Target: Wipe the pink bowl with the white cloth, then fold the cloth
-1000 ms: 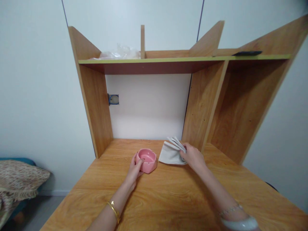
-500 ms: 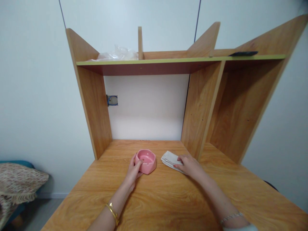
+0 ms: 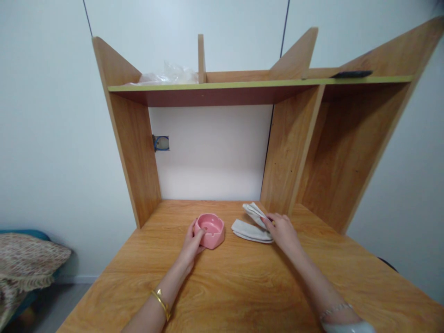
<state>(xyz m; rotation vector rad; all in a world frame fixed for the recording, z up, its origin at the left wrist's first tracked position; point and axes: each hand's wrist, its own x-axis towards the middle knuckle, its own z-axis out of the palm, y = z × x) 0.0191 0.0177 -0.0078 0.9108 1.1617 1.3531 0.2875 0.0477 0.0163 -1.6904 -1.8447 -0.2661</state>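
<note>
A pink ashtray [image 3: 214, 238] with notches in its rim is on the wooden desk [image 3: 222, 286]. My left hand [image 3: 192, 243] grips its left side, thumb over the rim and fingers around the outside. To the right lies a folded whitish cloth [image 3: 251, 232]. My right hand [image 3: 282, 231] pinches its upper layers and holds them raised, so the cloth gapes open toward the left while the lower layers rest on the desk. The fingertips under the cloth are partly hidden.
A wooden shelf unit [image 3: 222, 87] rises from the back of the desk. Clear plastic bags [image 3: 169, 74] and a dark flat object [image 3: 352, 74] lie on its upper shelf. An uncovered wall box [image 3: 161, 143] shows blue wire. A patterned fringed cloth [image 3: 31, 256] drapes over blue furniture at the left.
My right hand has lifted the upper layers of the cloth and shifted slightly right and up, opening the fold. The left hand stays on the ashtray.
</note>
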